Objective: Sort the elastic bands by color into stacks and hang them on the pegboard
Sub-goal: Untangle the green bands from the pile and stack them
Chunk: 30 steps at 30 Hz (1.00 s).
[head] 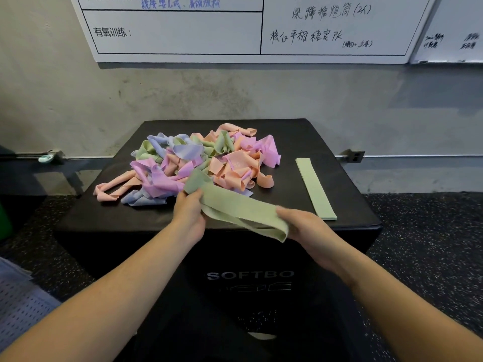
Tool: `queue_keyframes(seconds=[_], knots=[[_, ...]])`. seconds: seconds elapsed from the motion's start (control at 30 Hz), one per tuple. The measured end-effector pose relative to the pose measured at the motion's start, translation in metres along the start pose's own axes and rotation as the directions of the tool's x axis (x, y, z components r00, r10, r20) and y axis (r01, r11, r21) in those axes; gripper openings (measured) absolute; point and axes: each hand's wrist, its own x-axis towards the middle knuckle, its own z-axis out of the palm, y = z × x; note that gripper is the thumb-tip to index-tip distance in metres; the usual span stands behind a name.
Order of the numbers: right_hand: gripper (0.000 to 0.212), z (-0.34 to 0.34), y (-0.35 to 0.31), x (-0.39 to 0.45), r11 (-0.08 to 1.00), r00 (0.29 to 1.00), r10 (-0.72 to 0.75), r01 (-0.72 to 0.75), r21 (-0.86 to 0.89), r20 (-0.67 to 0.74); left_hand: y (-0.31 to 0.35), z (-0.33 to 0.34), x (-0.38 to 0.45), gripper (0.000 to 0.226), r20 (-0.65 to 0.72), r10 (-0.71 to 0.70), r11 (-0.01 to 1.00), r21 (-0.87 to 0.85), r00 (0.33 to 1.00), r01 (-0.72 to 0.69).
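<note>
Gym corner with a black box against a grey wall

A black padded box (261,257) printed "SOFTBO" stands on dark speckled rubber floor (431,244), backed against a mottled grey concrete wall (235,92). Two whiteboards hang above: a large one (235,30) with ruled cells and handwritten Chinese characters, and a smaller one (449,35) at the right edge. A metal rail (418,155) runs along the wall's base.

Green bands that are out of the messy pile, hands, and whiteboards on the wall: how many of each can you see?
Green bands out of the pile: 2, the held green band and the flat green band on the black box
Hands: 2, left hand and right hand
Whiteboards: 2, big whiteboard and small whiteboard
Total: 6
</note>
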Motion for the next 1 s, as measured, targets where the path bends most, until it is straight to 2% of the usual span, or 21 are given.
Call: queue_keyframes(seconds=[0.07, 0.1, 0.13, 0.2, 0.23, 0.3, 0.4, 0.43, 0.53, 0.67, 0.73, 0.8, 0.87, 0.93, 1.0], knots=[[0.032, -0.008, 0.01, 0.005, 0.951, 0.995, 0.034, -0.06, -0.304, -0.089, 0.009, -0.001, 0.005, 0.043, 0.01, -0.014, 0.997, -0.07, 1.0, 0.015], [0.034, -0.012, 0.016, 0.007, 0.933, 0.993, 0.049, -0.084, -0.35, -0.107, 0.015, -0.001, 0.004, 0.047, 0.015, -0.027, 0.996, -0.089, 1.0, 0.028], [0.034, -0.016, 0.02, 0.009, 0.936, 0.992, 0.07, -0.101, -0.337, -0.104, 0.019, -0.001, 0.004, 0.049, 0.011, -0.036, 0.995, -0.094, 0.999, 0.037], [0.027, -0.019, 0.027, 0.009, 0.97, 0.991, 0.125, -0.13, -0.206, -0.04, 0.023, -0.001, 0.005, 0.052, 0.009, -0.039, 0.996, -0.083, 0.999, 0.04], [0.023, -0.018, 0.029, 0.009, 0.984, 0.993, 0.117, -0.117, -0.137, -0.007, 0.023, -0.001, 0.006, 0.053, 0.011, -0.045, 0.996, -0.081, 0.999, 0.046], [0.014, -0.018, 0.034, 0.012, 0.997, 0.998, 0.038, -0.041, -0.066, -0.046, 0.021, -0.001, 0.009, 0.056, 0.035, -0.064, 0.996, -0.052, 0.997, 0.065], [0.037, -0.018, 0.035, 0.018, 0.998, 0.992, -0.047, 0.05, 0.025, -0.116, 0.016, 0.004, 0.007, 0.042, 0.068, -0.109, 0.994, -0.004, 0.992, 0.109], [0.035, -0.019, 0.034, 0.018, 0.998, 0.988, -0.061, 0.065, 0.027, -0.14, 0.014, 0.005, 0.008, 0.037, 0.057, -0.123, 0.992, 0.008, 0.991, 0.123], [0.009, -0.024, 0.031, 0.019, 0.993, 0.976, -0.118, 0.119, -0.007, -0.185, 0.01, 0.009, 0.02, 0.037, 0.04, -0.144, 0.989, 0.041, 0.989, 0.142], [0.006, -0.034, 0.029, 0.021, 0.995, 0.984, -0.096, 0.094, -0.022, -0.15, 0.01, 0.026, 0.034, 0.039, 0.003, -0.144, 0.987, 0.065, 0.99, 0.144], [0.015, -0.045, 0.028, 0.021, 0.998, 0.994, -0.067, 0.066, -0.01, -0.088, 0.011, 0.038, 0.041, 0.037, 0.0, -0.132, 0.986, 0.098, 0.991, 0.132], [0.037, -0.06, 0.03, 0.021, 0.999, 0.997, -0.053, 0.053, -0.005, 0.048, 0.013, 0.051, 0.046, 0.035, 0.017, -0.128, 0.987, 0.105, 0.992, 0.126], [0.056, -0.074, 0.036, 0.024, 0.995, 0.987, -0.072, 0.082, -0.06, 0.145, 0.013, 0.064, 0.054, 0.024, 0.022, -0.116, 0.986, 0.119, 0.993, 0.112], [0.053, -0.084, 0.039, 0.029, 0.98, 0.99, -0.128, 0.136, -0.144, 0.064, 0.011, 0.077, 0.062, 0.017, 0.029, -0.092, 0.98, 0.181, 0.995, 0.086], [0.034, -0.094, 0.039, 0.033, 0.958, 0.976, -0.195, 0.167, -0.233, -0.099, 0.006, 0.092, 0.072, 0.022, 0.055, -0.083, 0.962, 0.264, 0.995, 0.066]])
